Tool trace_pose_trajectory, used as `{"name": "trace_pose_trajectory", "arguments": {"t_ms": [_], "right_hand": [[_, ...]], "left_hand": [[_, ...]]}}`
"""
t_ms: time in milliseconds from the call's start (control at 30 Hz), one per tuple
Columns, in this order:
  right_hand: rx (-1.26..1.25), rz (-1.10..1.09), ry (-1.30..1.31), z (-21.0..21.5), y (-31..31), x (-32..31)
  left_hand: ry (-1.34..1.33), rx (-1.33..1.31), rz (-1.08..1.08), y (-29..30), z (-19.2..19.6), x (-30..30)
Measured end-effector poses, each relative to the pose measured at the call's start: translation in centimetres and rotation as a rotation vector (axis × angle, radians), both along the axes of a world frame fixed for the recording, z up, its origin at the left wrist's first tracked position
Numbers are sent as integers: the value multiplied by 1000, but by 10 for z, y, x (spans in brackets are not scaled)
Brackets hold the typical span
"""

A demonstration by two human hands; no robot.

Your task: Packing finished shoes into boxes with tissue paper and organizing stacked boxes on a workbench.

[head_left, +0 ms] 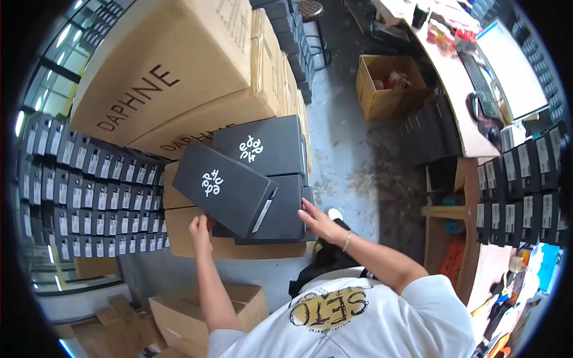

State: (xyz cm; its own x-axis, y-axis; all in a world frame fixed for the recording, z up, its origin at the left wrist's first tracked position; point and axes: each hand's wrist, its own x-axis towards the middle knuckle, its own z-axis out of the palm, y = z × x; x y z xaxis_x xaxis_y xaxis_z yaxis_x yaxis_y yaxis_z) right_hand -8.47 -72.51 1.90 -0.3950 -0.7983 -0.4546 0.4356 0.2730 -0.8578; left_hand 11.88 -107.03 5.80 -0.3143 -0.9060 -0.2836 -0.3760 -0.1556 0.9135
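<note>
A dark shoe box (224, 185) with white lettering lies tilted across other dark shoe boxes. One shoe box (262, 143) is beneath its far side, another (286, 203) to its right. They rest on a brown carton (268, 250). My left hand (202, 232) is closed at the near left edge of the tilted box; what its fingers grip is partly hidden. My right hand (322, 224) has its fingers stretched out, with the tips against the right side of the lower boxes. A bracelet (347, 241) circles my right wrist.
Large brown cartons (179, 65) are stacked at the far left. Rows of labelled shoe boxes (89, 191) line the left side. An open carton (376, 98) stands on the floor, near a desk (439, 56) with a keyboard (477, 77). Another carton (179, 316) sits at lower left.
</note>
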Motion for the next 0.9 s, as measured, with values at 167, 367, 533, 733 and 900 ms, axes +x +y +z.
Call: {"name": "trace_pose_trajectory", "arguments": {"t_ms": [167,367,533,733,900], "right_hand": [[114,24,171,-27,41,-36],[269,145,-646,-68,34,-26],[230,-30,-859,-43,-2,-18],[241,-82,-864,-32,-15,-22],[338,29,-755,-53,-46,-10]], "left_hand": [[181,-234,180,-56,56,-18],[-102,-200,-109,-70,41,-68],[-409,-410,-101,-22,38,-43],[-112,-131,338,90,43,-24],[-22,-22,493,75,40,-25]]}}
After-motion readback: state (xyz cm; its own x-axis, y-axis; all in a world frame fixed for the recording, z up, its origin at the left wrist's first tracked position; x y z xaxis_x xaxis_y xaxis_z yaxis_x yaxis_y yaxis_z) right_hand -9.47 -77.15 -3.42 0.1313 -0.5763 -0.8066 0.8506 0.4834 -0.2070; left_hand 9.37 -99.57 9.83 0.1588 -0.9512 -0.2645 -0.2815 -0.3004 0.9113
